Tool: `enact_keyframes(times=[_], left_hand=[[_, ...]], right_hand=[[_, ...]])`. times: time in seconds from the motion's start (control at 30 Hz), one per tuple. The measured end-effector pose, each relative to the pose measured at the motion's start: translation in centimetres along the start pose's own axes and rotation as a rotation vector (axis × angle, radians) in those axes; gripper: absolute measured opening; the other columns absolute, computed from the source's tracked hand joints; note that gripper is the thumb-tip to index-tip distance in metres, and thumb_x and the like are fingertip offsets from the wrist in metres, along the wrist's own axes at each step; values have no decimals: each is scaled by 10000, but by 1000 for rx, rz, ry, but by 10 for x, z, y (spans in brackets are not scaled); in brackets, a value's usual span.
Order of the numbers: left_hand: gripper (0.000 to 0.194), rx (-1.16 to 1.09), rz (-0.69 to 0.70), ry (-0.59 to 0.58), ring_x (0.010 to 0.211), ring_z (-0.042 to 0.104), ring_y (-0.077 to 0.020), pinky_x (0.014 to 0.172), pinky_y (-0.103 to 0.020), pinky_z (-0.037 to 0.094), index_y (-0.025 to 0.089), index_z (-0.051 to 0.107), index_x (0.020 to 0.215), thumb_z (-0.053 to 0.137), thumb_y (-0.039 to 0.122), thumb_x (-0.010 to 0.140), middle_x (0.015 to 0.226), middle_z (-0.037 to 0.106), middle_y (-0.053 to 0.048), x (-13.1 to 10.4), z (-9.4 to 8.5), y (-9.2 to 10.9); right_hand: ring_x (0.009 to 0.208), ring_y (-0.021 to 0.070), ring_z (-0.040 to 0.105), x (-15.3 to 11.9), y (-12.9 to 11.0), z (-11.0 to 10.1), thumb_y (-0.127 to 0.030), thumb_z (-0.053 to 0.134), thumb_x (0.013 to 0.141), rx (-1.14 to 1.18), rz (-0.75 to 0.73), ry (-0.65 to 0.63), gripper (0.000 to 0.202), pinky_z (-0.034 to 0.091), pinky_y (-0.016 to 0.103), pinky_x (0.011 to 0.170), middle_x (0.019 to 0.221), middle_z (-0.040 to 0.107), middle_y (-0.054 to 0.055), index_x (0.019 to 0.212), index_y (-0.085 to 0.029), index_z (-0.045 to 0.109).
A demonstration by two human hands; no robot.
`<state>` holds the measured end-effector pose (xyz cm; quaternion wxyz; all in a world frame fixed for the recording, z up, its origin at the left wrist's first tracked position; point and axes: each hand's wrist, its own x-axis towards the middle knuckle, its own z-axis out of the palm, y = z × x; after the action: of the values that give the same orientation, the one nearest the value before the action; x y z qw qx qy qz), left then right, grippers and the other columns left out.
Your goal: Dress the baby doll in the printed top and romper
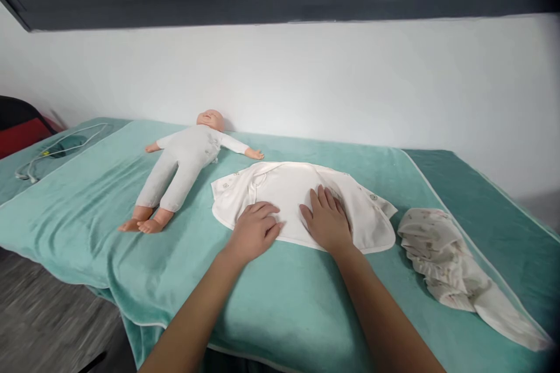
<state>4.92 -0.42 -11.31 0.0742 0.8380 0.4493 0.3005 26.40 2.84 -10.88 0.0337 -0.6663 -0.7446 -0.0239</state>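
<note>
Fingers of left hand (256, 231), slightly bent, and right hand (328, 220), spread, touch the garment (289, 192) between doll (187, 152) and bunched cloth (452, 268).

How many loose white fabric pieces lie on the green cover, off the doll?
2 visible: a white cloth garment spread out in the middle, and a crumpled, patterned white bundle at the far right, whose folds may hide more.

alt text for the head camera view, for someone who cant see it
Two bare hands, left and right, rest on a small white garment spread open on a green-covered table. A baby doll in white lies to the left, near the wall; a crumpled patterned cloth lies to the right.
</note>
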Motion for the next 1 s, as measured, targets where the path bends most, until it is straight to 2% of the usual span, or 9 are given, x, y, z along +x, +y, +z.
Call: enact_keyframes(times=[0.13,0.37,0.6,0.7,0.83,1.0], left_hand=[[365,0,-40,40,1126,613,-210,948,-419,503,189,652,665,516,304,983,1130,738,-23,-4,0,0],[339,49,-117,31,1102,621,-215,918,-418,510,195,685,715,503,289,985,1165,728,-32,-2,-1,2],[324,-6,-134,74,1030,645,-199,909,-397,499,192,648,692,517,274,978,1091,738,-49,-2,-2,1],[324,-13,-129,122,941,643,-177,870,-357,482,186,614,696,498,266,987,969,733,-45,-2,-2,1],[391,61,-177,190,675,545,-142,667,-297,402,183,521,628,459,282,1002,673,609,-20,-5,-1,1],[421,82,-208,248,534,448,-108,561,-291,274,180,480,594,475,308,995,574,544,10,-7,2,0]], right_hand=[[1537,306,185,-2,-1,-1,-530,306,1022,-1,-41,-30,706,247,473,1217,1654,181,144,1567,-81,331],[1542,287,179,-9,0,1,-613,377,982,34,-134,-27,778,200,479,1242,1655,182,124,1559,-91,353],[1533,290,214,-21,-3,5,-540,314,1018,66,-224,41,687,225,478,1228,1641,229,143,1531,-92,402],[1537,278,201,-25,-5,4,-541,302,1024,73,-227,23,689,212,467,1236,1646,213,143,1538,-91,386],[1543,257,188,-27,-6,2,-537,271,1034,95,-219,2,681,199,452,1245,1651,206,128,1545,-99,377],[1540,252,200,-22,-12,0,-527,237,1041,142,-249,-7,682,222,448,1238,1643,233,131,1539,-85,382]])
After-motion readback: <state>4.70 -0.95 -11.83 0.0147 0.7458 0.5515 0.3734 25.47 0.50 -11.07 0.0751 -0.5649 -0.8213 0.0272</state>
